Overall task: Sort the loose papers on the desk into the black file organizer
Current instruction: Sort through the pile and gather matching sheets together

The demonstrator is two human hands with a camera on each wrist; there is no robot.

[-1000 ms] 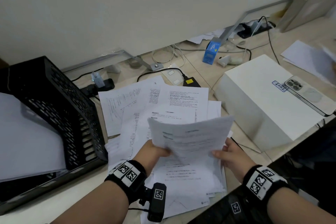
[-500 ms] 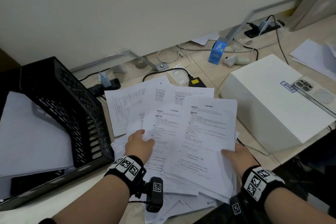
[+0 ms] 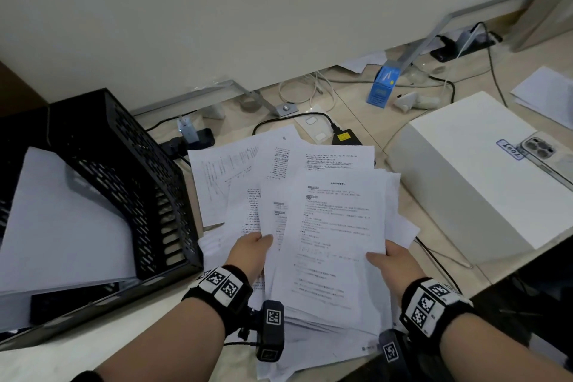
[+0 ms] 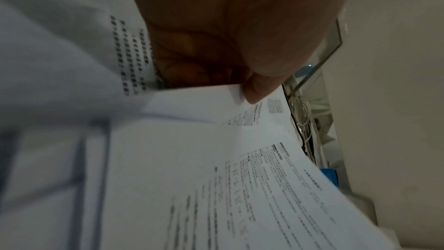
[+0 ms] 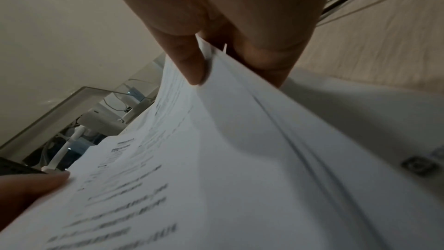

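A fanned stack of printed white papers (image 3: 335, 226) lies in the middle of the desk. My left hand (image 3: 252, 250) pinches the left edge of the upper sheets (image 4: 216, 140), thumb on top. My right hand (image 3: 390, 260) pinches the right edge of the same sheets (image 5: 216, 140) between thumb and fingers. More papers (image 3: 217, 170) spread beneath and behind the held ones. The black file organizer (image 3: 124, 177) stands at the left, with white sheets (image 3: 62, 220) leaning inside it.
A white box (image 3: 483, 183) sits to the right with a phone (image 3: 542, 149) on top. Cables, a black power adapter (image 3: 345, 136) and a blue box (image 3: 383, 85) lie along the back by the wall. More sheets (image 3: 548, 96) rest far right.
The sheet I held up curled has come down flat onto the stack. My left hand moved from the pile's left side to pinch the upper sheets' left edge.
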